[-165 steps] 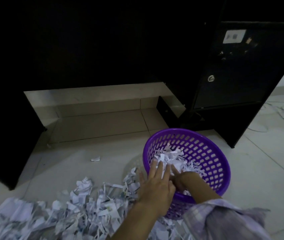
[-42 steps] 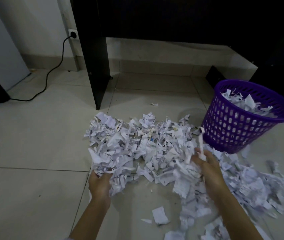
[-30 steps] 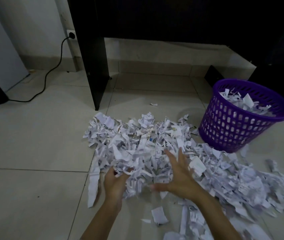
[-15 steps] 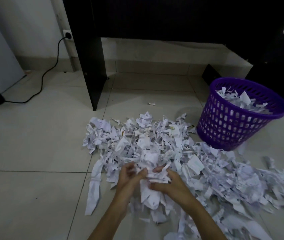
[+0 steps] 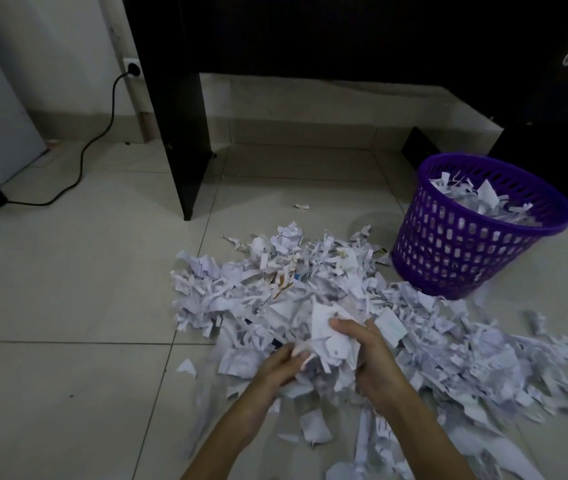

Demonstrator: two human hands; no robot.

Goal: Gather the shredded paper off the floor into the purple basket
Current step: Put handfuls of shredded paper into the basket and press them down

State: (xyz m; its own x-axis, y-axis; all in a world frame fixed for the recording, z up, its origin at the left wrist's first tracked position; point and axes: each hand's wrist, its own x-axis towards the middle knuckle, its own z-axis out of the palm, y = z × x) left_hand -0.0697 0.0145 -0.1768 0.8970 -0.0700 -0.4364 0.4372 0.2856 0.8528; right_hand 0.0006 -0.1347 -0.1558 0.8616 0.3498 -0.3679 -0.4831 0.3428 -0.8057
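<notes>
Both hands are curled around one clump of shredded paper [image 5: 327, 344] at the near edge of the heap on the tiled floor [image 5: 67, 289], the left hand [image 5: 280, 367] cupping it from below-left and the right hand [image 5: 367, 355] closing over its far side, fingers [image 5: 341, 325] wrapped into the strips. To do this well, the person would probably squeeze the loose strips together, lift with palms underneath, and carry the clump over the rim of the purple basket [image 5: 476, 237], which stands just beyond the heap to the right, already partly filled. Some strips show faint print, too small to read, and no brand is visible.
</notes>
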